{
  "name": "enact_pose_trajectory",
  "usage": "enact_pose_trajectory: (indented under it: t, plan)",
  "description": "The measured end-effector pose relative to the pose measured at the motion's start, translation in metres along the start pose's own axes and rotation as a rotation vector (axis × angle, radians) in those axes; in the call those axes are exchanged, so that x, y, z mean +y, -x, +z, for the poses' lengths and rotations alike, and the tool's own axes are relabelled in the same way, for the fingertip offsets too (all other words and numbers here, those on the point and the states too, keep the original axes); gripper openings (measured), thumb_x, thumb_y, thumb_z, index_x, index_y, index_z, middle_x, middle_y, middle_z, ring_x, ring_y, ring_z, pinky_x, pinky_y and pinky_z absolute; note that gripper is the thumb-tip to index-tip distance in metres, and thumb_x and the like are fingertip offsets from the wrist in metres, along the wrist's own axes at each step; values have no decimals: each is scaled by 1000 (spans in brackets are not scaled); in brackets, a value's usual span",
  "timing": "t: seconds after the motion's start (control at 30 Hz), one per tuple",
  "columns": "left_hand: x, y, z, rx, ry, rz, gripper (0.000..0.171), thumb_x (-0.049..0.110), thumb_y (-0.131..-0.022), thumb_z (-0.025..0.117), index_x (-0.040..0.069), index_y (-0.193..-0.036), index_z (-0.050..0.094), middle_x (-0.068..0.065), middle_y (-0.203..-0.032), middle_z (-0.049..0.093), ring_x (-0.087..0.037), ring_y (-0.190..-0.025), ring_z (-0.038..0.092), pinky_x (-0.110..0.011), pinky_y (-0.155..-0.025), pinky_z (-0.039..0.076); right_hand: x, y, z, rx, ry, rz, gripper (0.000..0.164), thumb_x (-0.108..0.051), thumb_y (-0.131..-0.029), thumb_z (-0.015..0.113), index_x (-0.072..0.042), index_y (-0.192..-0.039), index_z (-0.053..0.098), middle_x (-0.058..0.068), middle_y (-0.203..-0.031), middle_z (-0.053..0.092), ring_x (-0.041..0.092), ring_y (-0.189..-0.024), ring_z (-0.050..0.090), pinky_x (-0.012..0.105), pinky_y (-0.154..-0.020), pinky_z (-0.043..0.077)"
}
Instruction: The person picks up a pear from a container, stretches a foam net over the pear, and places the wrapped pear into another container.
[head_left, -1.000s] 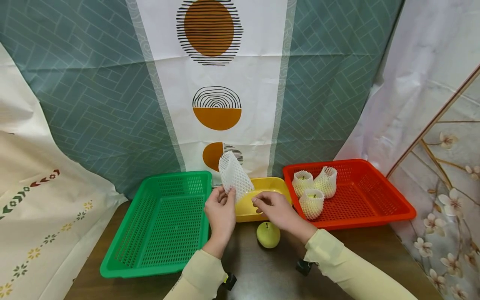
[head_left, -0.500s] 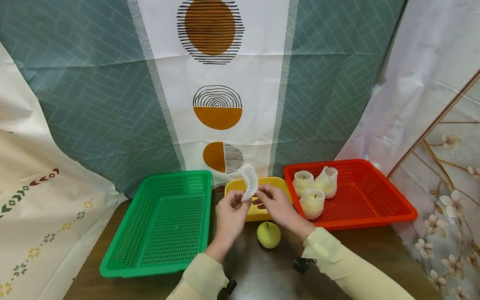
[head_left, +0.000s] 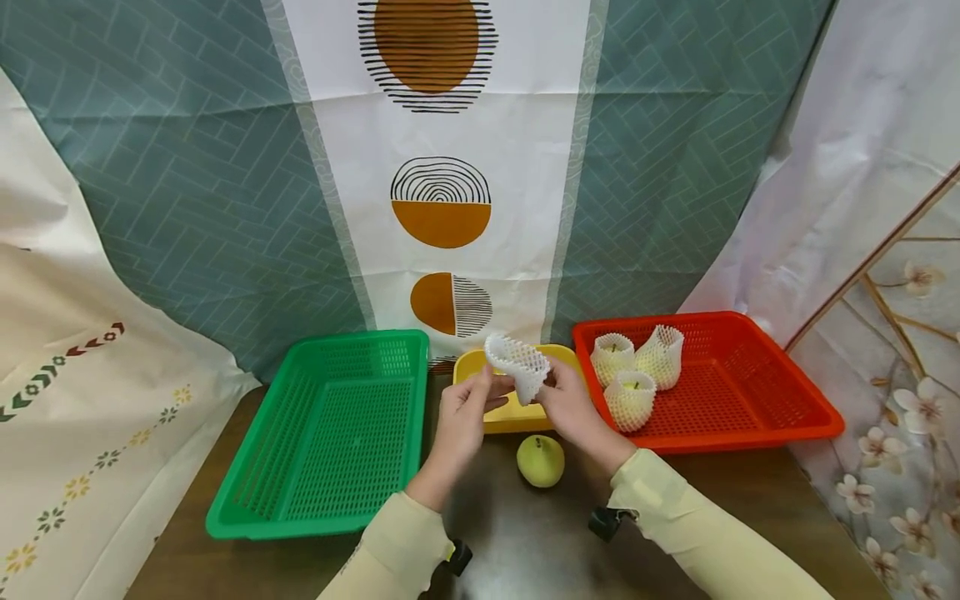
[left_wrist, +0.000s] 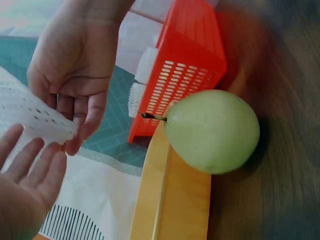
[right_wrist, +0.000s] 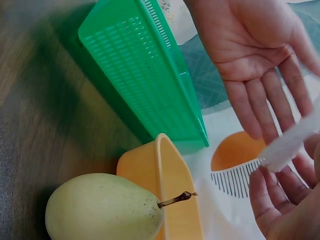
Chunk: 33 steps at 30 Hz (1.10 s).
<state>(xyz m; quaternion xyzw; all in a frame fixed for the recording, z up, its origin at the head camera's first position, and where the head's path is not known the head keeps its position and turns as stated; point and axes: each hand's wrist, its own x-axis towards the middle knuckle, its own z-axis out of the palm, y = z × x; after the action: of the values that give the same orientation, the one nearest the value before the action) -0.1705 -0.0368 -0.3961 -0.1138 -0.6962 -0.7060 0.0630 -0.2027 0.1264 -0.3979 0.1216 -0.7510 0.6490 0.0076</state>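
Note:
A white foam net sleeve [head_left: 517,364] hangs in the air over the yellow tray [head_left: 517,419], its mouth spread wide. My right hand [head_left: 567,407] pinches the sleeve's right end. On the other side, my left hand [head_left: 462,414] has its fingers fairly straight, with the fingertips touching or very near the net's edge. Below both hands a bare yellow-green pear [head_left: 540,461] stands on the table, stem up, just in front of the tray. The left wrist view shows the same pear [left_wrist: 212,132] large, beside the net [left_wrist: 35,112].
On the right, a red basket [head_left: 720,404] holds several pears in foam nets [head_left: 630,402], grouped at its left end. A green basket [head_left: 348,446] with nothing visible in it stands on the left. Patterned cloth [head_left: 622,208] hangs behind the table.
The net, first held upright by the left hand alone, has moved right and tilted over. The right hand has come up and taken its end; the left hand's fingers have straightened.

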Motion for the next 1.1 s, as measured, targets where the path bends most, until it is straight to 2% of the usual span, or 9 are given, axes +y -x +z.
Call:
enact_pose_trajectory:
  t: [0.2,0.37,0.57,0.7,0.83,0.97,1.1]
  plan:
    - [-5,-1,1,167,-13,-34,26,28,-89,63,5,-84,72,-9,-87,70,-20,-80,68,-35,-77,56,-2,0,1,16,68,-45,31,-2,-82,66,-2,-113,61,17,-107,65,19,-91,60,23,-77,50]
    - [-7,2,3,209,-27,-75,28,35,-81,72,7,-84,69,-9,-84,67,-19,-74,65,-40,-75,56,-5,5,2,-14,64,-43,38,-4,-79,71,-1,-115,58,17,-107,63,17,-88,61,23,-75,52]
    - [-5,2,10,175,-25,-70,22,25,-90,63,4,-91,67,-10,-92,67,-16,-79,63,-31,-73,56,-9,6,-3,-24,63,-4,40,-3,-82,67,-4,-120,57,17,-108,63,21,-90,61,21,-77,51]
    - [-3,-1,12,146,-3,-70,21,23,-90,63,3,-92,68,-11,-92,66,-14,-78,62,-39,-78,56,-13,3,-6,-40,9,-7,46,-3,-82,67,-5,-126,53,18,-116,62,25,-97,62,20,-79,51]
    - [4,0,10,128,19,-90,20,19,-87,66,1,-95,67,-13,-92,65,-17,-80,61,-45,-82,54,-14,3,-5,-61,-38,4,48,-4,-82,69,-8,-127,52,17,-120,61,22,-99,63,21,-81,52]
    - [19,5,9,77,-18,-115,26,18,-88,66,0,-107,63,-14,-103,64,-20,-92,60,-32,-82,53,-13,5,-4,-49,-82,25,49,0,-81,68,-9,-126,52,16,-113,62,17,-91,63,22,-77,53]
    - [27,7,6,-19,-25,-135,34,19,-91,60,2,-121,56,-15,-117,61,-22,-103,59,-26,-85,49,-13,7,-3,-44,-96,2,49,-1,-80,69,-8,-126,51,9,-100,63,15,-84,61,22,-75,53]
